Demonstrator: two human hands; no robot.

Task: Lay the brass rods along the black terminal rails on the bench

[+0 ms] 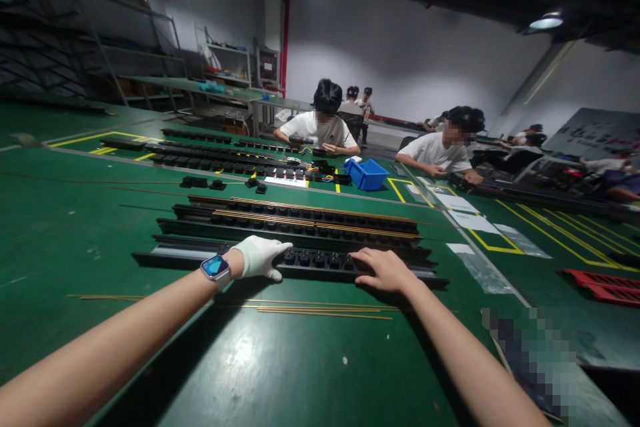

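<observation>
Green worktop (320,367) fills the foreground, its nearest black channel (315,273) lying near mid-view. The gloved left grip (260,257) touches it toward nine o'clock, the bare right grip (385,270) toward three; whether either pinches it, I cannot tell. Brass rods (325,311) lie at six o'clock.

The nearest rail (320,273) is black, the rods (325,314) golden, the glove (256,257) white, the tabletop (320,373) green with yellow lines (500,251).
</observation>
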